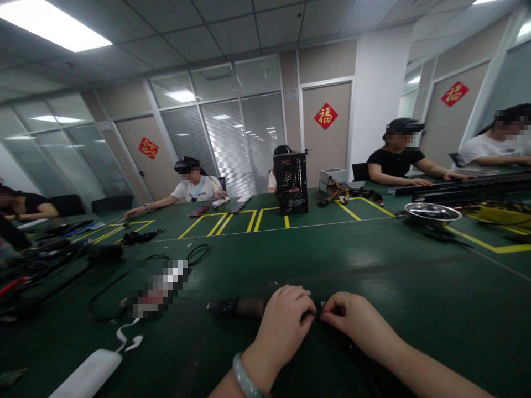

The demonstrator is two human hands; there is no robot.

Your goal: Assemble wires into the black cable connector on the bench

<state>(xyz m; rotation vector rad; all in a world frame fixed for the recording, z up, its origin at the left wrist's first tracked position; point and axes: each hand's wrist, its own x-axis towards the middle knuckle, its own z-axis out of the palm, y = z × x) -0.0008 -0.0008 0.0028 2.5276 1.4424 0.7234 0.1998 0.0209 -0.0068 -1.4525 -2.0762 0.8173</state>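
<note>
My left hand (284, 326), with a pale green bangle (244, 376) on its wrist, and my right hand (348, 320) meet low in the middle of the view. Their fingertips pinch a small black connector (319, 310) from either side, and it is mostly hidden by my fingers. A black cable (363, 359) seems to run down from it across the dark green mat. Just left of my left hand lies a black and brown cylindrical tool (236, 307), its exact kind unclear.
Black cables (194, 255) and a pixelated object (157, 287) lie to my left, with white earphones (126, 338) and a white box (89, 376) nearer me. Across the table stand a black computer case (290, 182) and a metal bowl (431, 213). Several co-workers sit around the table.
</note>
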